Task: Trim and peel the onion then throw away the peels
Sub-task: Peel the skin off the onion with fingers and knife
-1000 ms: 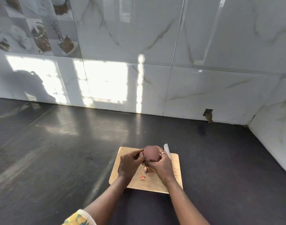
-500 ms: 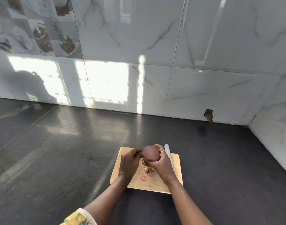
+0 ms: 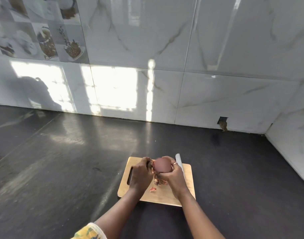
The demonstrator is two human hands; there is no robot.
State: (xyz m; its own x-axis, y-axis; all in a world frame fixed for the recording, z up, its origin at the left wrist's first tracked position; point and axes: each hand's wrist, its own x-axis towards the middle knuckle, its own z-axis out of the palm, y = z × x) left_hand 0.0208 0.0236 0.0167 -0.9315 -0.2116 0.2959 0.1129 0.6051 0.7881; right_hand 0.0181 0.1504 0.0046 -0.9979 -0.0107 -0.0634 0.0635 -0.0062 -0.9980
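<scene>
One wide-angle camera rides on the person's head, facing forward and down across the dark countertop [image 3: 61, 169] toward the tiled wall [image 3: 216, 100]. It is close to the wooden cutting board [image 3: 165, 197], left hand [image 3: 140, 175] and right hand [image 3: 175, 177], which sit low in centre frame.

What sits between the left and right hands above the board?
The onion: the right hand grips it, the left hand pinches a peel at its left edge, above the cutting board. Head view.
</scene>
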